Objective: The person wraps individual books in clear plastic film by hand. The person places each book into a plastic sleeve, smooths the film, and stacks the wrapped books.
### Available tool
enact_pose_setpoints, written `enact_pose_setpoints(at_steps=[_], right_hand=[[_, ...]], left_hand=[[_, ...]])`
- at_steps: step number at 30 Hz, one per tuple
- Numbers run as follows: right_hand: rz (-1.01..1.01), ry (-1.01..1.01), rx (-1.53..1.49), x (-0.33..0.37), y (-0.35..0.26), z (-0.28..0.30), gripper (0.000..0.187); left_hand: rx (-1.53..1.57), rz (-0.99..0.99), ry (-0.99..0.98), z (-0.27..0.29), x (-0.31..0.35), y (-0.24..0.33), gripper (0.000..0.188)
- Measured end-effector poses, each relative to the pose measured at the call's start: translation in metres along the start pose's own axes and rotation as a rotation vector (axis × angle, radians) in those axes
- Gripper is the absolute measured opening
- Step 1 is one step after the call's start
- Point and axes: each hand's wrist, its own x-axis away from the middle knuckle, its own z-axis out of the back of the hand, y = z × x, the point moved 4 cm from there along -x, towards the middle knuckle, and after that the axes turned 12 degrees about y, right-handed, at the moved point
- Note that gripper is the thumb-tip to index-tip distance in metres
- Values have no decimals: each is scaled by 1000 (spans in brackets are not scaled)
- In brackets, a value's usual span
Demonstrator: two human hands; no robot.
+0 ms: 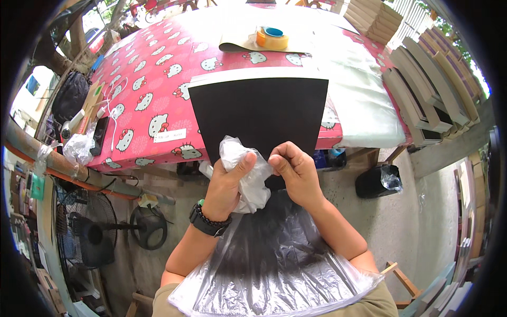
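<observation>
A bunch of crumpled, whitish see-through plastic film (pixel 253 185) is gripped in my left hand (pixel 224 185), the thumb lying over its top. My right hand (pixel 297 171) is closed in a pinch at the right edge of the bunch; the bit between its fingertips is hardly visible. Behind both hands a flat black panel (pixel 259 113) with a white far edge lies partly on the table, its near end hidden by my hands. Clear plastic sheeting (pixel 274 264) covers my lap, dark under its upper part.
The table has a pink patterned cover (pixel 142 79). On it are a tape roll (pixel 273 39), a white label slip (pixel 170 136), a dark phone (pixel 100 136) and clear sheeting (pixel 364 100). Panels (pixel 422 90) stand at right, a black bin (pixel 376 181) below, a fan (pixel 87 227) at left.
</observation>
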Motion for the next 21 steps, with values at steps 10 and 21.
enact_pose_setpoints(at_steps=[10, 21], right_hand=[[-86, -155, -50, 2, -7, -22, 18], [-158, -172, -277, -2, -2, -19, 13]], left_hand=[[-53, -100, -35, 9, 11, 19, 17], [-124, -139, -31, 4, 9, 15, 20]])
